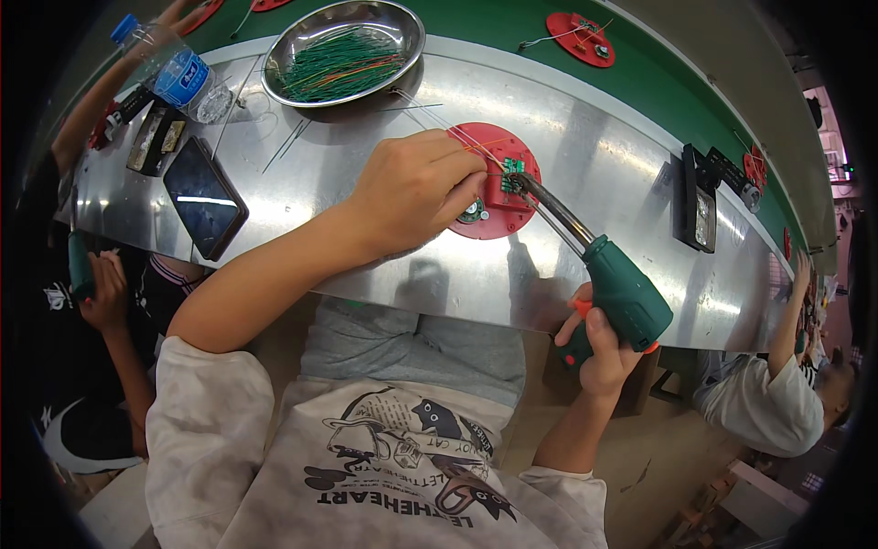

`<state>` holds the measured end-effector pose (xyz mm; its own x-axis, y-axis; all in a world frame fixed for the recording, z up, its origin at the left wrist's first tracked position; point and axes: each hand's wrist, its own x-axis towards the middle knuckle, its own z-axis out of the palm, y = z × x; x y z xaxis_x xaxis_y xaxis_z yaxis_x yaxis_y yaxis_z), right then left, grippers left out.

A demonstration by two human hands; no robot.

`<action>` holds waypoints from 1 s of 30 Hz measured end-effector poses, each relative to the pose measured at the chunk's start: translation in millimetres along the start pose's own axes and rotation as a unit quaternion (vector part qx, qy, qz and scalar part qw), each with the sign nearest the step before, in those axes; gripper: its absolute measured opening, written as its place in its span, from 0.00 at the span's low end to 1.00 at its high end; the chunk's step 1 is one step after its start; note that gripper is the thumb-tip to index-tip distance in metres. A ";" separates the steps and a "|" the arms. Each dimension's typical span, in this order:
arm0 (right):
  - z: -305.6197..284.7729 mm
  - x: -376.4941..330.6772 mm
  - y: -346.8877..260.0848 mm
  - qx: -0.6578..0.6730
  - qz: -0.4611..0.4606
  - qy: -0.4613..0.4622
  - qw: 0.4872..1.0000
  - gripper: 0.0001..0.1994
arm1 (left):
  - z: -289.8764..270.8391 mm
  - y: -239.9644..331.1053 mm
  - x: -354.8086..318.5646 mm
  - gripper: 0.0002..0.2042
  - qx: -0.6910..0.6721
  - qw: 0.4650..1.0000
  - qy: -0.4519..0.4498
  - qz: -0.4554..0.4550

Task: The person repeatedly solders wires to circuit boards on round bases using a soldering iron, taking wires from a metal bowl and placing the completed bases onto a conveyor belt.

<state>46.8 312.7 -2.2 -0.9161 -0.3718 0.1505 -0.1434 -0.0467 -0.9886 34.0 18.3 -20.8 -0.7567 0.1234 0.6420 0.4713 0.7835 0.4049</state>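
My left hand (412,188) is closed in a pinch at the edge of a small green circuit board (514,168), with a thin wire seemingly between the fingertips. The board sits on a round red plastic disc (506,223) lying on the metal bench. White and reddish wires (476,145) run past my knuckles toward the board. In my right hand (604,359) is a green soldering gun (631,295) with orange parts, its fingers wrapped round the handle. Its metal tip touches or nearly touches the board beside my left fingertips. The exact contact point is too small to tell.
A steel bowl (414,55) of green and orange wires stands behind. Loose wires (289,145) lie beside it. A phone (207,203), a water bottle (176,78) and a small black holder (700,215) are on the bench. Another red disc (580,44) lies on the green strip. People work on both sides.
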 end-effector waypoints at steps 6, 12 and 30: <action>-1.5 3.6 0.9 0.033 0.017 0.013 0.999 0.18 | -0.6 0.3 -0.5 0.04 0.005 1.000 -0.003 -0.001; -13.0 -0.5 18.0 0.122 -0.039 0.064 0.990 0.19 | 0.5 3.0 2.5 0.04 -0.004 0.999 0.023 0.028; -6.5 -1.7 20.6 0.126 -0.064 0.106 0.984 0.19 | -2.1 5.5 -0.1 0.04 -0.020 0.999 0.030 -0.011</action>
<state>43.0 318.3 -22.8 -0.9579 -0.1463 0.2469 -0.1906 -0.3189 -0.9284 37.6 21.3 -17.3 -0.7399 0.0684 0.6692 0.4730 0.7603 0.4453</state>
